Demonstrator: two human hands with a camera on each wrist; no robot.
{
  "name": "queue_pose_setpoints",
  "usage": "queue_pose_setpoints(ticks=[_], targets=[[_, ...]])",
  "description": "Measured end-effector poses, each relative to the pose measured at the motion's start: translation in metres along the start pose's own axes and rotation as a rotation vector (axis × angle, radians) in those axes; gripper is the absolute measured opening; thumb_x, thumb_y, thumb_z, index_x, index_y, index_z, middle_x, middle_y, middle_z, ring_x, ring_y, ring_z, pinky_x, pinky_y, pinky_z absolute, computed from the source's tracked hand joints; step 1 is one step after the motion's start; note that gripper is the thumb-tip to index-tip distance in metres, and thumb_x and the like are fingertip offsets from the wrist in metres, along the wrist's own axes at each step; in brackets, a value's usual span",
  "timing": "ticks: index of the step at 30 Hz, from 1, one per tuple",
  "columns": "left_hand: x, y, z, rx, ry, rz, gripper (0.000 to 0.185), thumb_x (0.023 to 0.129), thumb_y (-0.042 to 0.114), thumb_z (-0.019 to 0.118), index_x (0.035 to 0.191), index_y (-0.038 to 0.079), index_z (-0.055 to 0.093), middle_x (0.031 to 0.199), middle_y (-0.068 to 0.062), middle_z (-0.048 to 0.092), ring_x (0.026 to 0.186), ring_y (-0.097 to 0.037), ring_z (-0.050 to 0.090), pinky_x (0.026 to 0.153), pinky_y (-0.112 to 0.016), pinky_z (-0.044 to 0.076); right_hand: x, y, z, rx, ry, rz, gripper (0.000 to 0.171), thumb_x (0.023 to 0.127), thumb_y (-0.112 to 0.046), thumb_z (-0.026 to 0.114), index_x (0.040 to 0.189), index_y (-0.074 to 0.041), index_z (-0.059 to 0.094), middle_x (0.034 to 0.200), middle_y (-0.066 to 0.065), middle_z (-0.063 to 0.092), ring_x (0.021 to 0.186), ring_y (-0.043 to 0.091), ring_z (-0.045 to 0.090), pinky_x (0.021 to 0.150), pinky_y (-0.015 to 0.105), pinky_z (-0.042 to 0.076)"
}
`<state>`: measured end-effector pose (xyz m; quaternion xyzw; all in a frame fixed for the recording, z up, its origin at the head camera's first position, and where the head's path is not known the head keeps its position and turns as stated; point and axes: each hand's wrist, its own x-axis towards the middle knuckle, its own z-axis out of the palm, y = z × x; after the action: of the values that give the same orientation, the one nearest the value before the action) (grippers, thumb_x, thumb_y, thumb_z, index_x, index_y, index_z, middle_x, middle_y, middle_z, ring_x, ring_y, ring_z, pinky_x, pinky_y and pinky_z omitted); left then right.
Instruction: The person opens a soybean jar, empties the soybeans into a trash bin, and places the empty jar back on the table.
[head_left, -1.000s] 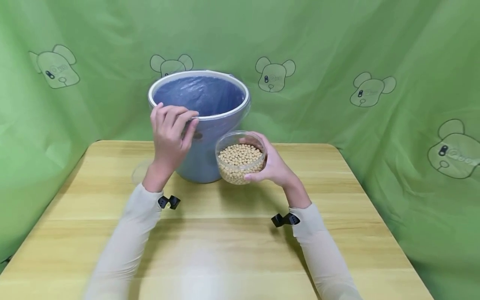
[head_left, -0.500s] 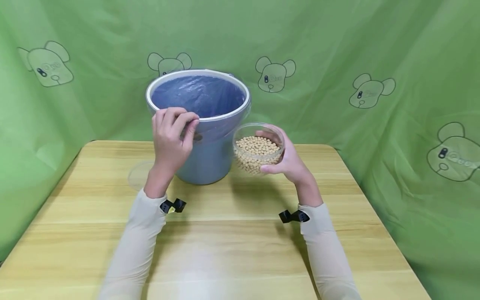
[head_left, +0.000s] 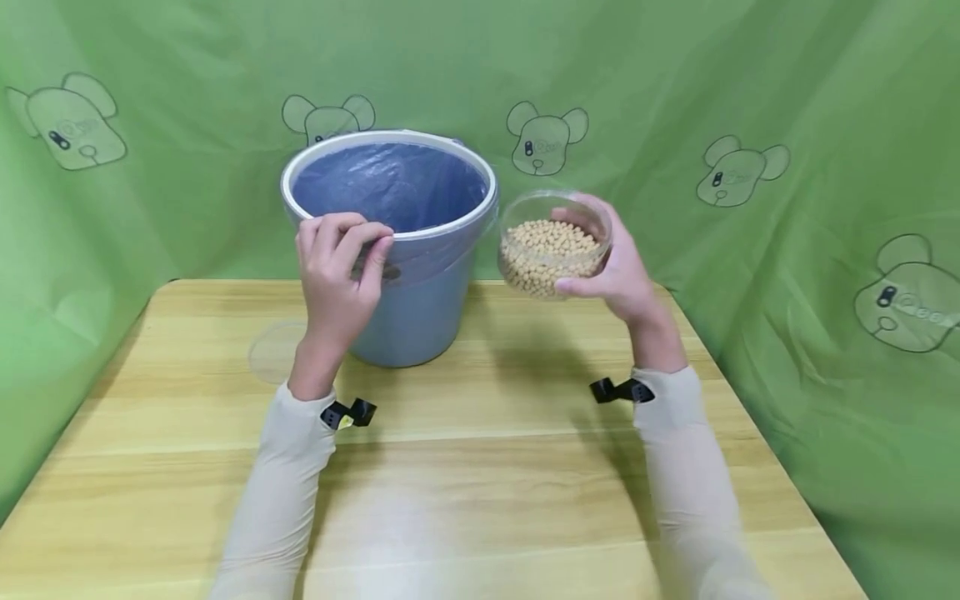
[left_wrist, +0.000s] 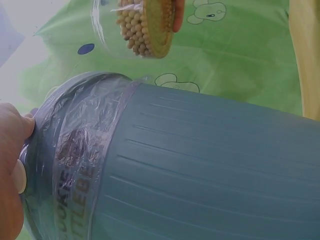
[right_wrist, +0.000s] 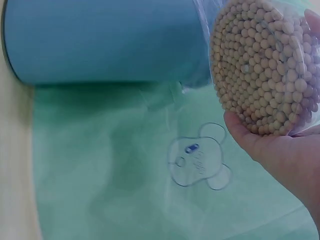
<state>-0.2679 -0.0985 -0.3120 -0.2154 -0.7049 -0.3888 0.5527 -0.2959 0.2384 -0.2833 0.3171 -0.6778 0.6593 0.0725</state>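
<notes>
A clear lid (head_left: 273, 350) lies on the table (head_left: 465, 467) at far left. Our left hand (head_left: 337, 271) curls its fingers over the near rim of the bin (head_left: 408, 250), pinching the liner. Right of the bin, our right hand (head_left: 611, 262) grips the tub (head_left: 551, 242) of beans, held in the air just beside the rim.
</notes>
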Motion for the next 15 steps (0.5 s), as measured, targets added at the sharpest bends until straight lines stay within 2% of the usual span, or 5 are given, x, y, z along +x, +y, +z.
queue_pose_setpoints(ticks=[4,11,15], targets=[[0.004,-0.001,0.001,-0.002,0.015,0.012,0.015,0.096,0.018,0.07,0.092,0.005,0.075,0.094,-0.015,0.065,0.095,-0.037,0.05,0.094,-0.048,0.037,0.022,-0.022,-0.013,-0.062,0.009,0.026,0.101,0.059,0.026,0.074,0.149,-0.006,0.041,0.142,0.016,0.053,0.133,0.032,0.047,0.105,0.027,0.051],[0.001,-0.002,0.002,-0.007,0.015,0.018,0.014,0.096,0.018,0.07,0.092,0.005,0.074,0.094,-0.015,0.065,0.094,-0.037,0.05,0.092,-0.049,0.038,0.059,-0.045,-0.025,-0.244,0.042,0.142,0.107,0.062,0.016,0.085,0.153,-0.011,0.034,0.145,0.012,0.05,0.137,0.029,0.044,0.102,0.019,0.051],[-0.001,-0.002,0.001,-0.01,0.01,0.011,0.014,0.096,0.018,0.07,0.093,0.005,0.074,0.094,-0.015,0.065,0.094,-0.037,0.049,0.092,-0.049,0.038,0.079,-0.05,-0.027,-0.403,0.024,0.192,0.111,0.065,0.008,0.089,0.155,-0.012,0.028,0.149,0.012,0.047,0.136,0.026,0.045,0.105,0.025,0.051]])
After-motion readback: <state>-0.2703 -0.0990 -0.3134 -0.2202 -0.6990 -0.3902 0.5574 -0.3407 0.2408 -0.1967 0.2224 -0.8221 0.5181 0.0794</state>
